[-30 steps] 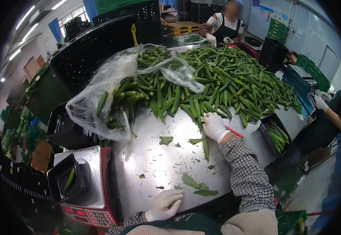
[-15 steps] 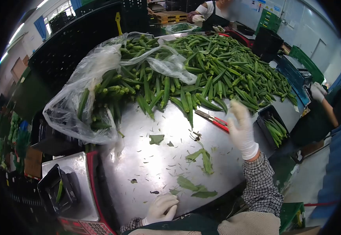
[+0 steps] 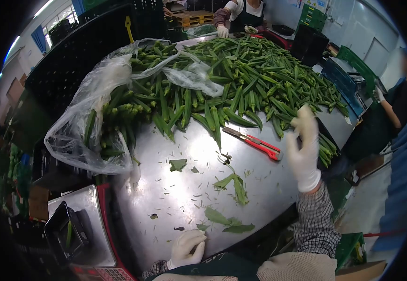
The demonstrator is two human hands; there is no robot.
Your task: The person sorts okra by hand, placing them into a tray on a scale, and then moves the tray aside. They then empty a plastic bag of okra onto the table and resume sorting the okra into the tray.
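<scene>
My right hand [image 3: 305,152], in a white glove, is raised over the right side of the metal table [image 3: 166,206], fingers up and thumb apart, with nothing visible in it. It partly covers a black tray of okra [image 3: 326,150]. Left of it lies a red cutter [image 3: 255,144] with its blade out. My gloved left hand [image 3: 187,248] rests at the near edge, fingers curled and nothing seen in them. Leaf pieces [image 3: 231,185] lie between the hands. A large okra pile [image 3: 259,79] covers the far side, partly under a clear plastic bag [image 3: 89,117].
A scale [image 3: 98,225] at the lower left bears a black tray [image 3: 63,234] with one okra. A person [image 3: 246,16] stands behind the pile, one gloved hand at its edge. Another person [image 3: 402,103] is at the right beside blue crates [image 3: 344,79].
My right hand has moved right, away from the cutter's handle and in front of the okra tray. The far person's hand has come down to the pile's edge. The view has shifted slightly.
</scene>
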